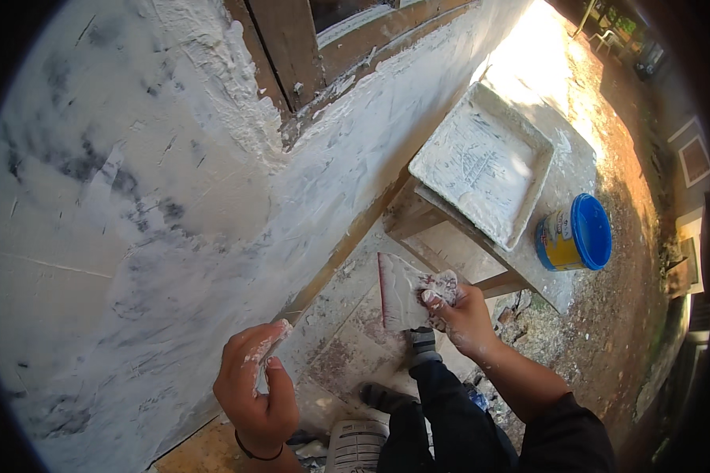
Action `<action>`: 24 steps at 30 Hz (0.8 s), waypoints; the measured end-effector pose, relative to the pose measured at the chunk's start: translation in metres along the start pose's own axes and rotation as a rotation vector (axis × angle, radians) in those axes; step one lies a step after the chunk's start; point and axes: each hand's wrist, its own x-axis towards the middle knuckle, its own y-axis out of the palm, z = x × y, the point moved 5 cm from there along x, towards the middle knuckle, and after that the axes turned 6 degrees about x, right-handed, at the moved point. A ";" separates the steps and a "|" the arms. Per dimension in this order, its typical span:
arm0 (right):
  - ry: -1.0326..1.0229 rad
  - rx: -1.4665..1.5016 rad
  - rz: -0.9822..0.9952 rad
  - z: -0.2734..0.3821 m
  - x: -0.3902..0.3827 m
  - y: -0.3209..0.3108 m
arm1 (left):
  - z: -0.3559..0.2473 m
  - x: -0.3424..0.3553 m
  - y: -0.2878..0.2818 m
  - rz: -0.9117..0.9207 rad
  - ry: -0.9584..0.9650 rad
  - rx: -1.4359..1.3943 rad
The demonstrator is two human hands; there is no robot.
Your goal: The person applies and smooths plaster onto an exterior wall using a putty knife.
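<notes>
My right hand (467, 319) is closed round a wide putty knife (402, 296), its flat blade smeared with white putty and edged dark red. The blade points left, toward the wall. Lower left, near the wall's base, my left hand (256, 386) is curled, with white putty along its fingers. A thin pale edge shows between its thumb and fingers, but I cannot make out what it is. The wall (189, 260) beside me carries white putty in uneven, streaked patches with dark marks. Thicker putty is ridged around the brown wooden window frame (292, 71).
A putty-coated square tray (481, 169) rests on a wooden bench (513, 284) at the right. Beside it stands a blue and yellow bucket (573, 232). My feet are on a spattered floor (347, 347), next to a pale ribbed container (356, 448). Rubble lies under the bench.
</notes>
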 end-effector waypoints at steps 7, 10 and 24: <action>-0.130 0.071 -0.330 0.071 0.059 -0.157 | -0.007 0.029 0.107 0.156 -0.148 -0.129; -0.058 -0.060 -0.345 0.068 0.089 -0.200 | -0.014 0.051 0.149 0.208 -0.141 -0.135; 0.044 -0.711 -0.093 0.062 0.170 -0.210 | -0.020 0.088 0.282 0.438 -0.190 -0.196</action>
